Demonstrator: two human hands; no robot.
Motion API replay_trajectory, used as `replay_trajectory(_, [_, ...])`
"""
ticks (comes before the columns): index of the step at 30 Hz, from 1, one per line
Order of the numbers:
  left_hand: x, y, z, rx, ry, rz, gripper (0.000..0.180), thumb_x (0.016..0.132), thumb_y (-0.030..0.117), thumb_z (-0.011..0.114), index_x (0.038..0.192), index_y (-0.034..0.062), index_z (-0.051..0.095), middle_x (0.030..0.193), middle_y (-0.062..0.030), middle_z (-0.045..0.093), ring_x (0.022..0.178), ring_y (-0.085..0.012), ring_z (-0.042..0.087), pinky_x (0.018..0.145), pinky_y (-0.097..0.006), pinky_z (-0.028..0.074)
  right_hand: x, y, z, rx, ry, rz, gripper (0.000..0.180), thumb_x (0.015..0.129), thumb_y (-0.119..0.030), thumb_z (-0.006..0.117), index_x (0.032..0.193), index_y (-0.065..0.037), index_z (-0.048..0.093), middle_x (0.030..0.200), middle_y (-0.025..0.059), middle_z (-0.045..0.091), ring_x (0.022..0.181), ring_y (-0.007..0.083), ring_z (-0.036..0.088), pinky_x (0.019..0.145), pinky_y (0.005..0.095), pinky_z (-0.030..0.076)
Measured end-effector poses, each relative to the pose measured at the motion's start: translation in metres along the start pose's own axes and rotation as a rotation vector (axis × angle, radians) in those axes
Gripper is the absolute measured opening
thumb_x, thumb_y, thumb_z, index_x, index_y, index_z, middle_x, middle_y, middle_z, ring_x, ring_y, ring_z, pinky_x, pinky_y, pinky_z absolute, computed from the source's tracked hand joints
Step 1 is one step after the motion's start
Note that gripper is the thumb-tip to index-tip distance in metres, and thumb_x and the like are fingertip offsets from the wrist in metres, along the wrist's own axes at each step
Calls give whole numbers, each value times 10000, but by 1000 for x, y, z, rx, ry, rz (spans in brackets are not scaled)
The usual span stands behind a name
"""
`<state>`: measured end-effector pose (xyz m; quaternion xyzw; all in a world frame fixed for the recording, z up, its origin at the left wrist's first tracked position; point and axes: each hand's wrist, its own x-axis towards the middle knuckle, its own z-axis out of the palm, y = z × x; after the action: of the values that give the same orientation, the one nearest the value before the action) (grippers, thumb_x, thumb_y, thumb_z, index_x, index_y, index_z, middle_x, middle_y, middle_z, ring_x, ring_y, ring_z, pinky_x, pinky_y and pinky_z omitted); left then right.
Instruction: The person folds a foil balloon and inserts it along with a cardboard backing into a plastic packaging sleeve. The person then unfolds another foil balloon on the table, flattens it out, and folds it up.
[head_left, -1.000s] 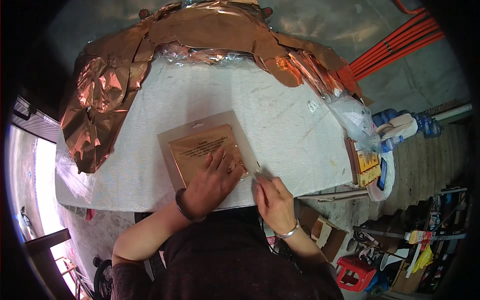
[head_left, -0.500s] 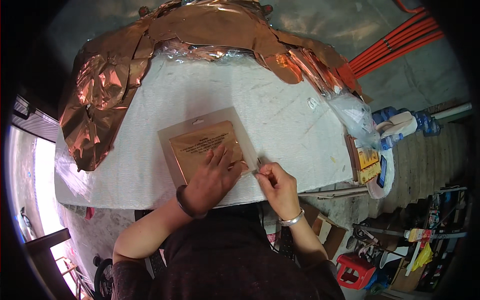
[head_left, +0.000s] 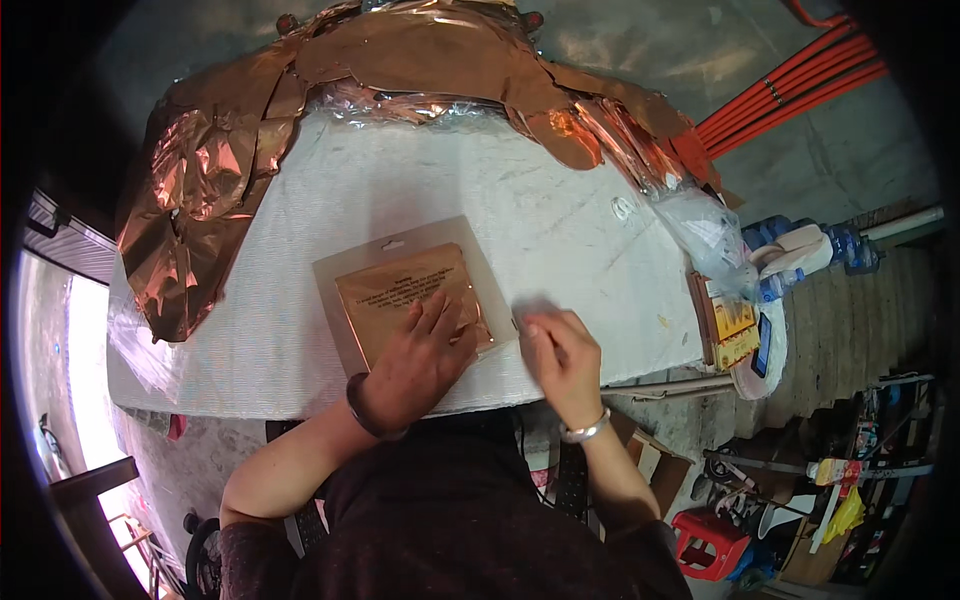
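Note:
A clear plastic bag (head_left: 335,285) with a hang hole at its top lies tilted on the white-covered table (head_left: 590,240). Inside it is a folded copper-coloured foil sheet (head_left: 375,325), seen beneath lines of dark print. My left hand (head_left: 420,350) rests on the lower part of the bag, fingers stretched out flat over the foil. Just right of the bag's lower right edge, my right hand (head_left: 562,360) is raised with its fingers curled together. Its fingertips are smeared by motion, so anything small between them cannot be made out.
Large copper foil pieces (head_left: 420,50) cover the table's far edge and left side (head_left: 200,200). A crumpled clear bag (head_left: 705,230), a yellow box (head_left: 735,330) and a phone (head_left: 763,345) sit at the right. A red stool (head_left: 710,545) stands on the floor.
My right hand has lifted away from the bag's lower right corner, its fingers still closed. My left hand stays flat on the bag, which has hardly shifted.

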<state>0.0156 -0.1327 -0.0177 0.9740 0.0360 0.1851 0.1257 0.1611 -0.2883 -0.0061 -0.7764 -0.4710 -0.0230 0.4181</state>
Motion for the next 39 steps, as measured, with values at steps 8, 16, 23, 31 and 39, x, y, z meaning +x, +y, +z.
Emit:
replay_trajectory(8, [5, 2, 4, -56, 21, -12, 312, 815, 183, 670, 1088, 43, 614, 1215, -200, 543, 1211, -386, 493, 1004, -471, 423, 82, 8, 30, -14, -516, 181, 239, 972, -69, 466, 1157, 6, 597, 928, 74, 671, 792, 125, 635, 714, 258, 529])
replay_trajectory(16, [-6, -4, -4, -109, -1, 10, 336, 859, 264, 610, 1099, 29, 605, 1240, -209, 527, 1232, -375, 476, 998, -489, 415, 36, 0, -36, 464, -601, 223, 395, 865, -78, 643, 1245, -17, 553, 1144, 87, 603, 1064, 189, 578, 898, 318, 481])
replay_trajectory(23, [-6, -4, -24, -292, -68, 41, 290, 843, 207, 622, 1079, 40, 604, 1248, -208, 518, 1259, -394, 455, 1040, -505, 377, 1, 3, -22, 68, -495, -194, 399, 735, -135, 767, 1105, -59, 639, 1083, 96, 592, 991, 284, 558, 854, 365, 470])
replay_trajectory(31, [-11, -1, -30, -328, -130, 21, 245, 808, 94, 567, 1046, 47, 607, 1216, -160, 554, 1257, -396, 463, 1032, -531, 378, 5, -3, -20, 70, -474, -182, 283, 730, -113, 757, 991, -55, 665, 945, 74, 599, 887, 262, 557, 786, 353, 470])
replay_trajectory(39, [-5, 3, -26, -447, -105, -18, 244, 815, 121, 662, 1031, 30, 595, 1168, -130, 578, 1256, -373, 473, 1008, -522, 396, 23, -18, -5, 28, -616, -376, 203, 706, -110, 728, 841, -71, 581, 884, 52, 523, 886, 250, 508, 806, 375, 433])
